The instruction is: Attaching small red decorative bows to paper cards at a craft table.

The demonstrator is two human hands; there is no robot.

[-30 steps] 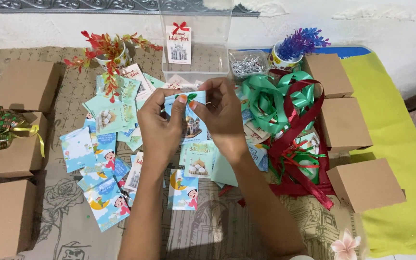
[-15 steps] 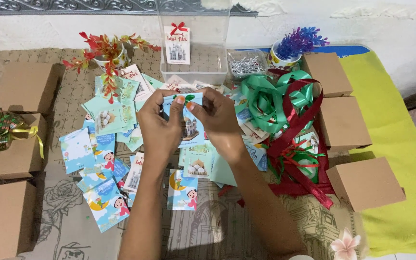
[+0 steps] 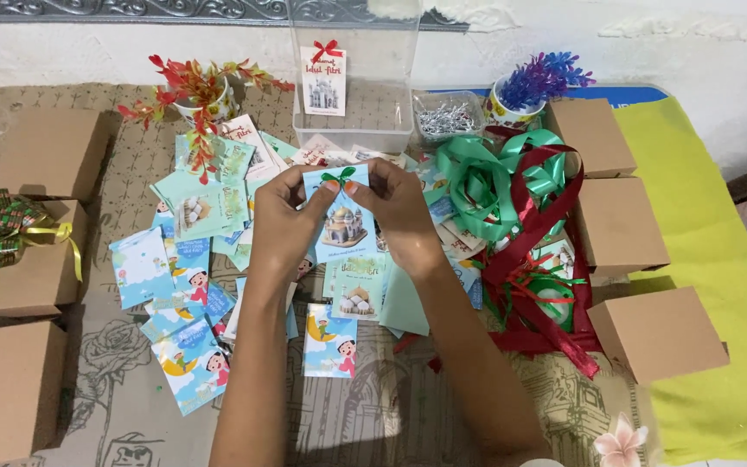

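Small card (image 3: 340,220) with a green bow (image 3: 339,178) held upright over the table (image 3: 123,415) middle — left hand (image 3: 283,220) and right hand (image 3: 399,212) both pinching its top corners. Risk: the bow could slip or the card crease under thumb pressure. Counted: six brown boxes (image 3: 620,227), two flower pots (image 3: 512,108), one clear container (image 3: 352,121).

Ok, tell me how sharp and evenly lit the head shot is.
Head view: soft, even light, with faint shadows beside the brown boxes; the blue card between both hands is sharp enough to show its green bow; the clear plastic container shows mild glare.
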